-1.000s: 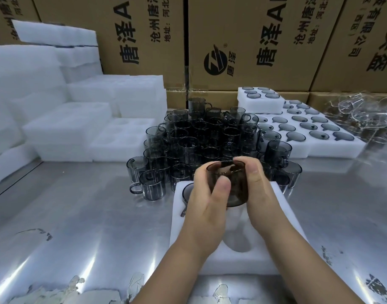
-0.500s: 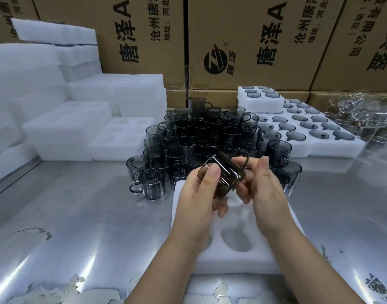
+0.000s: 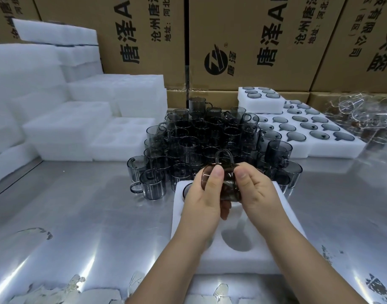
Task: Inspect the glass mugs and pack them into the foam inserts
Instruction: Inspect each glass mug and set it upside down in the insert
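Observation:
A dark smoked glass mug (image 3: 228, 183) lies on its side between both hands, handle pointing up, mouth toward the left. My left hand (image 3: 204, 200) grips its rim end with the thumb on top; my right hand (image 3: 257, 191) holds its base end. Below them a white foam insert (image 3: 251, 253) rests on the metal table, with an empty round pocket near its front and one mug (image 3: 186, 189) seated in its far-left pocket. Behind it stands a dense cluster of loose grey glass mugs (image 3: 199, 139).
Filled foam inserts (image 3: 333, 148) lie at the back right, beside a heap of clear glassware (image 3: 363, 115). Stacks of empty foam inserts (image 3: 78, 123) fill the left. Cardboard cartons (image 3: 254, 40) form a wall behind. The steel tabletop (image 3: 78, 216) is reflective.
The mug was upright between my hands, then tipped; now it lies sideways with its handle up. Both hands rotated with it and stayed above the foam insert.

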